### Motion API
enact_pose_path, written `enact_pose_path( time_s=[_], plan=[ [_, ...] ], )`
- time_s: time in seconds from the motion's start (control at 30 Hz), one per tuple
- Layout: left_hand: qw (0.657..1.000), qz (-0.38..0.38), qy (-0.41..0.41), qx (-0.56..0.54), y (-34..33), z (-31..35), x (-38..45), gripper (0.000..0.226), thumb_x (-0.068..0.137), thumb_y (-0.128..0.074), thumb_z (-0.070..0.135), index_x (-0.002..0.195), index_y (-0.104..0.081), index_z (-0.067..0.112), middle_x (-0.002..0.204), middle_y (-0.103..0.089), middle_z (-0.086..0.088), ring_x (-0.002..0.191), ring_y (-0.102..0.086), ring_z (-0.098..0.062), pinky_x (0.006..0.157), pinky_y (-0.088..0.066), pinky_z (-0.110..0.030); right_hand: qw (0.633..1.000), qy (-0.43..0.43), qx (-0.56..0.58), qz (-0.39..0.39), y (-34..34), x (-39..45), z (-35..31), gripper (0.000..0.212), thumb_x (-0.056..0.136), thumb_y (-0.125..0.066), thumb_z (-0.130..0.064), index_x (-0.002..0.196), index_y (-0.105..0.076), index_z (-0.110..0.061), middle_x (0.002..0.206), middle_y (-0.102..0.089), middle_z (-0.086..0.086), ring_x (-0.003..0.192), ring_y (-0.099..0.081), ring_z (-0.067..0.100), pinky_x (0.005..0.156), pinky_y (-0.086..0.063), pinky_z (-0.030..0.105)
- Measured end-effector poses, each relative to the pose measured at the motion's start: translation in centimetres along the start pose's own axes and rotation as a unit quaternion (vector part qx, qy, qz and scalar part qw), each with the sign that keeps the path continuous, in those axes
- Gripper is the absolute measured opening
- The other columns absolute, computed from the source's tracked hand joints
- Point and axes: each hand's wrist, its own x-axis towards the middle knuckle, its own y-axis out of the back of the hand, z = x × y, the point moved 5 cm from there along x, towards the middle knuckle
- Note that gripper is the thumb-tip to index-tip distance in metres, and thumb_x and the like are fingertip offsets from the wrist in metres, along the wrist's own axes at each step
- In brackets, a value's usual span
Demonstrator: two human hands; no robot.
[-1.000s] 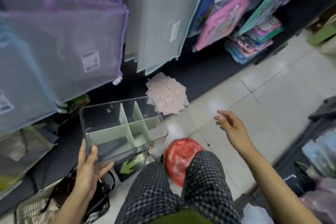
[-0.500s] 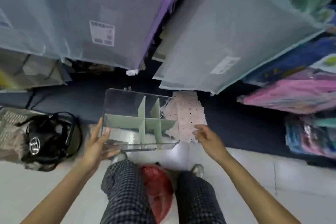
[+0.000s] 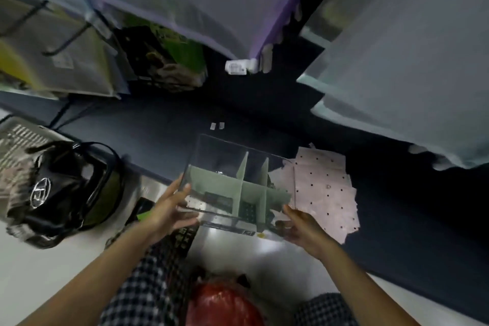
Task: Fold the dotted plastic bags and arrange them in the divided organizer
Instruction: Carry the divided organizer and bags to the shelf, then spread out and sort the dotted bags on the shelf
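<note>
1. I hold the clear organizer between both hands. My left hand grips its left wall, thumb up against the side and fingers curled under. My right hand cups its lower right corner from beneath, though I cannot tell how firmly those fingers close.

2. The walls are smooth plastic, so I judge the box could slide out of my palms if I loosen either side. It is tilted toward me, which would make it tip forward.

3. The green dividers sit loosely slotted, as far as I can judge. A jolt when I set the box down might knock them askew.

4. The dotted bags lie in a flat, uneven pile just beyond my right hand, partly behind the organizer's right wall. If I lower the box there, I could pin or crease them.

5. None of the bags is folded yet, and they look thin. Pulling one from the pile carelessly may drag the others off the dark ledge.

6. A black bag sits well out to the left of my left hand, with its straps loose.
</note>
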Motion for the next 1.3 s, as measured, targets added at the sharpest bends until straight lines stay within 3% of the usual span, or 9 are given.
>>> enact_pose_path(
  time_s=[0.2, 0.33, 0.57, 0.7, 0.87, 0.93, 1.03, 1.1, 1.3],
  plan=[
    [0.986, 0.116, -0.093, 0.072, 3.5, 0.5, 11.0, 0.042, 0.093, -0.057, 0.031, 0.132, -0.048, 0.020, 0.113, -0.057, -0.013, 0.087, -0.061, -0.029, 0.065, -0.058, -0.039, 0.991, 0.124, -0.010, 0.044, -3.4, 10.9, -1.3, 0.014, 0.085, -0.066, -0.033, 0.088, -0.065, -0.020, 0.080, -0.068, 0.001, 0.066, -0.064, 0.011, 0.056, -0.050, 0.021],
    [0.888, 0.238, -0.238, 0.313, 3.6, 0.4, 16.6, 0.063, 0.091, -0.060, 0.033, 0.146, -0.030, 0.028, 0.146, -0.029, -0.015, 0.128, -0.037, -0.037, 0.105, -0.034, -0.046, 0.974, 0.209, 0.014, 0.086, -6.1, 19.0, -1.6, 0.016, 0.081, -0.070, -0.033, 0.089, -0.069, -0.019, 0.072, -0.061, -0.004, 0.062, -0.054, 0.010, 0.059, -0.048, 0.025],
    [0.717, 0.123, -0.372, 0.576, -1.0, -3.2, 23.6, 0.043, 0.091, -0.057, 0.035, 0.131, -0.054, 0.021, 0.140, -0.042, -0.009, 0.136, -0.024, -0.031, 0.110, -0.026, -0.037, 0.957, 0.251, 0.049, 0.140, -9.6, 29.5, -0.8, 0.060, 0.075, -0.074, -0.042, 0.126, -0.058, -0.014, 0.099, -0.059, 0.003, 0.088, -0.052, 0.017, 0.087, -0.048, 0.040],
    [0.641, 0.062, -0.348, 0.681, -1.6, -5.9, 25.7, 0.055, 0.095, -0.047, 0.043, 0.145, -0.032, 0.027, 0.152, -0.026, 0.003, 0.143, -0.011, -0.025, 0.116, -0.015, -0.034, 0.953, 0.263, 0.069, 0.130, -10.5, 31.7, -0.7, 0.059, 0.079, -0.073, -0.033, 0.130, -0.054, -0.009, 0.100, -0.065, 0.007, 0.091, -0.062, 0.022, 0.094, -0.048, 0.041],
    [0.607, 0.036, -0.284, 0.742, -2.0, -8.0, 26.5, 0.070, 0.098, -0.038, 0.046, 0.149, 0.009, 0.034, 0.158, 0.015, 0.001, 0.145, 0.014, -0.027, 0.117, -0.002, -0.046, 0.961, 0.264, -0.019, 0.079, -10.0, 30.2, 0.0, 0.065, 0.085, -0.067, -0.031, 0.142, -0.038, -0.016, 0.133, -0.054, 0.012, 0.120, -0.053, 0.024, 0.106, -0.041, 0.039],
    [0.595, 0.051, -0.304, 0.742, -2.8, -8.5, 26.4, 0.073, 0.098, -0.037, 0.045, 0.144, 0.019, 0.035, 0.157, 0.020, 0.001, 0.144, 0.017, -0.027, 0.117, -0.001, -0.050, 0.920, 0.316, -0.179, 0.146, -8.3, 28.6, 0.5, 0.059, 0.088, -0.061, -0.038, 0.141, -0.040, -0.021, 0.141, -0.046, 0.007, 0.130, -0.042, 0.022, 0.110, -0.033, 0.033],
    [0.556, 0.055, -0.345, 0.754, -4.8, -9.6, 25.8, 0.070, 0.098, -0.036, 0.046, 0.144, 0.016, 0.041, 0.157, 0.020, 0.003, 0.144, 0.017, -0.027, 0.116, 0.001, -0.052, 0.738, 0.350, -0.500, 0.289, -4.0, 26.6, 2.7, 0.056, 0.092, -0.048, -0.047, 0.144, -0.032, -0.031, 0.153, -0.026, 0.001, 0.142, -0.015, 0.026, 0.116, -0.013, 0.040],
    [0.521, 0.048, -0.363, 0.771, -6.4, -10.8, 25.5, 0.066, 0.098, -0.035, 0.046, 0.146, 0.010, 0.043, 0.157, 0.018, 0.004, 0.144, 0.016, -0.026, 0.116, 0.001, -0.052, 0.668, 0.303, -0.615, 0.289, -0.7, 26.3, 4.8, 0.055, 0.095, -0.038, -0.050, 0.146, -0.021, -0.039, 0.158, -0.007, -0.004, 0.145, 0.003, 0.028, 0.115, 0.001, 0.055],
    [0.505, 0.049, -0.326, 0.798, -8.2, -12.8, 25.5, 0.062, 0.098, -0.036, 0.045, 0.148, 0.001, 0.040, 0.158, 0.016, 0.006, 0.145, 0.014, -0.026, 0.117, -0.005, -0.051, 0.651, 0.215, -0.674, 0.275, 7.9, 25.5, 9.0, 0.050, 0.100, -0.021, -0.039, 0.143, 0.001, -0.051, 0.158, 0.008, -0.013, 0.144, 0.015, 0.031, 0.105, 0.002, 0.071]
  ],
)
